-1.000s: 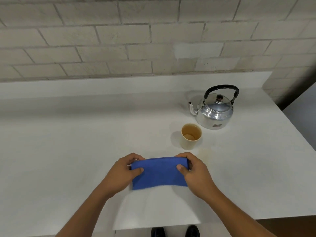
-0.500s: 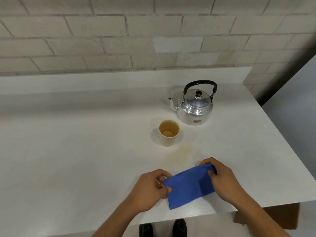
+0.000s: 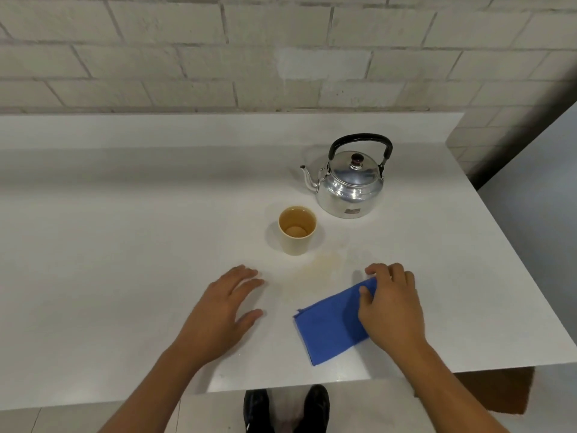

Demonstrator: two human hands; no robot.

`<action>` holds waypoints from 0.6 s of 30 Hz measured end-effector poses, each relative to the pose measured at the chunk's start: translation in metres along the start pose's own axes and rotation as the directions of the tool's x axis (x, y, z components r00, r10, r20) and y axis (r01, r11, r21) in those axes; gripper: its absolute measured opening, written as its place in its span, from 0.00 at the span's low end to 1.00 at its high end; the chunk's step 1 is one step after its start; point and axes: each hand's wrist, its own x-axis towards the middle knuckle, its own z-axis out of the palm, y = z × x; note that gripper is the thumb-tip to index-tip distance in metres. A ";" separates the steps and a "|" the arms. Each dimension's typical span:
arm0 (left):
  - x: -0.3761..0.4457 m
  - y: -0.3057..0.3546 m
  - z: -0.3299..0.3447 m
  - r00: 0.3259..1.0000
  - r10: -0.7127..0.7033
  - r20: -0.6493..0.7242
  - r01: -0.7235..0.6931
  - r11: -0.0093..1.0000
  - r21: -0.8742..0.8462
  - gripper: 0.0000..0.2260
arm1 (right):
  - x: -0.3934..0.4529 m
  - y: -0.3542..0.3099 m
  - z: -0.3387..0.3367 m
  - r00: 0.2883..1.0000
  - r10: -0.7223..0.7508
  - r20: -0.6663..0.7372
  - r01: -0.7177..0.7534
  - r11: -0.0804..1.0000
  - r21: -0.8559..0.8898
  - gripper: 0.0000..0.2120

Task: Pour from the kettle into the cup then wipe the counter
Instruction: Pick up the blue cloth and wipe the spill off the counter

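- Kettle (image 3: 349, 185), a shiny metal one with a black handle arched upright over its lid, is standing on the white counter (image 3: 125, 245) toward the back right, its spout pointing left.
- The tan cup (image 3: 297, 230) is sitting just in front and to the left of the kettle, apart from it, and is holding a pale brownish liquid.
- A faint yellowish stain (image 3: 321, 265) is showing on the counter just in front of the cup, between the two hands.
- The folded blue cloth (image 3: 331, 326) is lying flat near the front edge of the counter, angled with its far corner pointing right.
- The right hand (image 3: 390, 307) is resting on the cloth's far right end, fingers curled over the edge and thumb on top; it seems to be pinching the fabric, though the hand hides the contact.
- The left hand (image 3: 224, 310) is lying palm-down on the bare counter, fingers spread, apart from the cloth and gripping nothing.
- Black shoes (image 3: 285, 407) are showing below the counter edge.
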 end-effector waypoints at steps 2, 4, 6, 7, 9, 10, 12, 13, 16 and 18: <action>-0.004 -0.011 0.003 0.998 -0.038 0.049 0.034 0.996 0.083 0.32 | -0.015 -0.014 0.008 0.999 0.039 -0.027 -0.040 0.999 -0.030 0.18; -0.010 -0.020 0.009 0.993 -0.091 0.082 0.082 0.991 0.107 0.36 | -0.032 -0.026 0.017 0.998 0.066 -0.008 -0.067 0.992 -0.104 0.27; -0.016 -0.023 0.014 0.988 -0.121 0.095 0.109 0.987 0.121 0.38 | -0.046 -0.029 0.024 0.996 0.084 0.033 -0.078 0.985 -0.151 0.36; -0.018 -0.023 0.016 0.988 -0.121 0.095 0.107 0.985 0.138 0.39 | -0.051 -0.027 0.027 0.993 0.098 0.061 -0.088 0.985 -0.152 0.39; -0.019 -0.022 0.017 0.990 -0.108 0.092 0.091 0.982 0.167 0.39 | -0.054 -0.015 0.028 0.986 0.130 0.107 -0.118 0.987 -0.108 0.43; -0.019 -0.021 0.017 0.991 -0.101 0.092 0.084 0.981 0.176 0.40 | -0.052 -0.006 0.027 0.981 0.143 0.128 -0.133 0.988 -0.082 0.43; -0.019 -0.020 0.016 0.992 -0.092 0.091 0.074 0.979 0.188 0.40 | -0.042 0.011 0.025 0.969 0.173 0.176 -0.169 0.985 -0.035 0.42; -0.018 -0.019 0.016 0.992 -0.089 0.092 0.070 0.979 0.192 0.40 | -0.033 0.020 0.023 0.961 0.192 0.199 -0.195 0.981 -0.004 0.42; -0.018 -0.019 0.014 0.991 -0.081 0.105 0.058 0.977 0.204 0.42 | 0.004 0.040 0.023 0.955 0.200 0.218 -0.212 0.977 0.034 0.38; -0.018 -0.019 0.014 0.989 -0.085 0.118 0.059 0.976 0.209 0.45 | 0.029 0.045 0.027 0.966 0.164 0.200 -0.177 0.983 0.047 0.33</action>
